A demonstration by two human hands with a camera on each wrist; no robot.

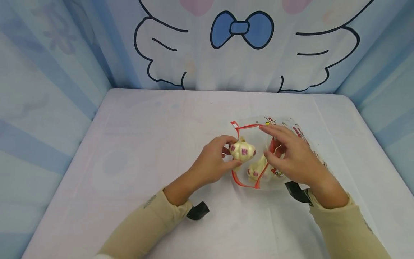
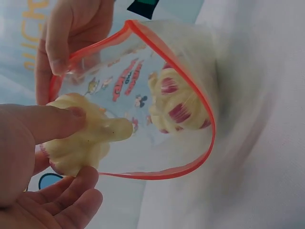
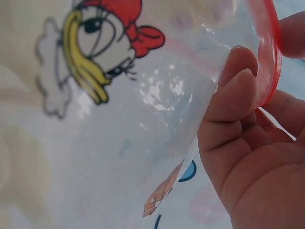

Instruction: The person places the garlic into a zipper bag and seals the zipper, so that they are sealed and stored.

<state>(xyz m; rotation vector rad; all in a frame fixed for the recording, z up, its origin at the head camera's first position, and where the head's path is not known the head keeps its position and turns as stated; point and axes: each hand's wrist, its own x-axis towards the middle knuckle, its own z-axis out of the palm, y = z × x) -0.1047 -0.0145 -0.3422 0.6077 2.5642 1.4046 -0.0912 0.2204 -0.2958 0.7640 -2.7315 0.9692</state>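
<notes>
My left hand (image 1: 215, 158) pinches a cream garlic bulb with purple patches (image 1: 242, 150) at the mouth of a clear bag; the left wrist view shows this bulb (image 2: 76, 138) between thumb and fingers, its stem pointing into the opening. The bag's red rim (image 2: 209, 129) stands wide apart. Inside lie more bulbs (image 2: 178, 102), seen through the plastic. My right hand (image 1: 295, 154) holds the bag's right side by the rim, and in the right wrist view its fingers (image 3: 238, 95) grip the plastic printed with a cartoon duck (image 3: 95, 43).
A white cloth covers the table (image 1: 145, 126). Behind it hangs a pale curtain (image 1: 239, 68) with a blue bow print, and blue-patterned curtains (image 1: 42, 108) stand at both sides. Dark straps (image 1: 198, 211) show at both wrists.
</notes>
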